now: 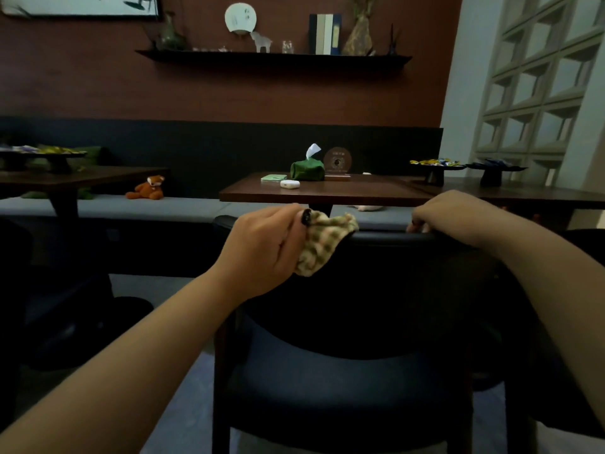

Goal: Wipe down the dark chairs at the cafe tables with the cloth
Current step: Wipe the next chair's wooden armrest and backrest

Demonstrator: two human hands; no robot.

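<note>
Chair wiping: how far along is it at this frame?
Done: nothing can be confirmed; no chair looks visibly cleaner than another. In hand: the left hand presses the checked cloth on the top rail of the nearest dark chair, while the right hand grips the same rail. Left: this chair's seat and lower back, which the cloth is not touching, and the dark chair at the left edge.

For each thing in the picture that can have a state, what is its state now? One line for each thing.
left hand: closed around the cloth, at the chair's top rail.
right hand: gripping the top rail, no cloth in it.
cloth: bunched, draped over the rail.
chair: upright, seat bare.
tissue box: on the table, one tissue sticking up.
earbud case: closed, on the table.
fox toy: sitting on the bench.
</note>
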